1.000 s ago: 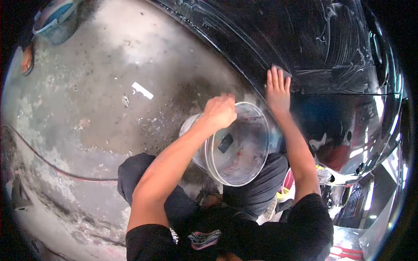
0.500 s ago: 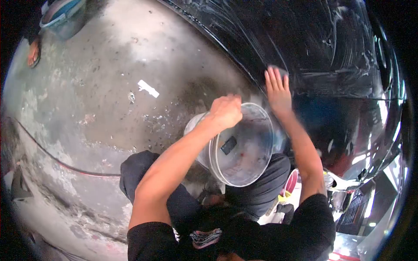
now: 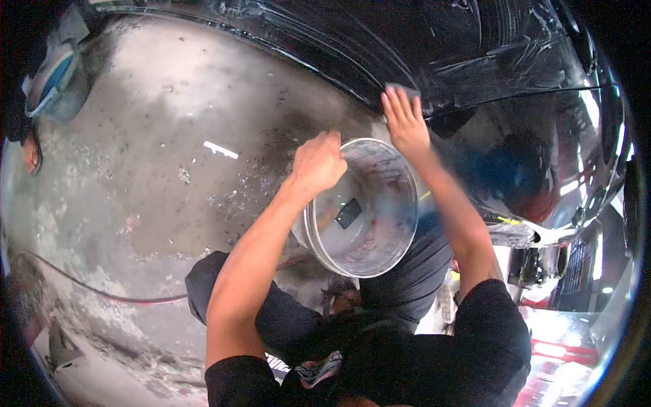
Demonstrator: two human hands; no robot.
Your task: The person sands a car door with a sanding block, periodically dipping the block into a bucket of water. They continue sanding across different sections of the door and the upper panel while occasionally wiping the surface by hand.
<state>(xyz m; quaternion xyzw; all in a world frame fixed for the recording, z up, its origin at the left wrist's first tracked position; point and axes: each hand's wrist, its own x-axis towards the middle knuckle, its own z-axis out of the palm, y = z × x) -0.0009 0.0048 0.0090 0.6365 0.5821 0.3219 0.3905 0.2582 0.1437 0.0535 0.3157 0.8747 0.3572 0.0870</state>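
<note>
At the frame's centre, a clear plastic bucket [image 3: 400, 234] tilts with its mouth facing me, and a small dark block [image 3: 348, 213] lies inside. My left hand [image 3: 319, 163] is closed on the bucket's upper left rim. To the upper right, my right hand [image 3: 408, 129] presses a thin grey pad [image 3: 409, 91] flat against the lower edge of a glossy black car panel [image 3: 325, 41]. Its fingers are stretched over the pad and mostly hide it. Whitish streaks cover the panel.
A blue-grey bucket [image 3: 64, 88] stands at the upper left, beside another person's foot [image 3: 31, 154]. A white strip [image 3: 221, 150] lies on the wet concrete floor [image 3: 156, 203]. A hose [image 3: 102, 294] runs across the lower left. My bent knees are below the clear bucket.
The whole view has shifted and turned. In the frame, my left hand and the clear bucket sit further left and up, and my right hand with the pad has also shifted up and left.
</note>
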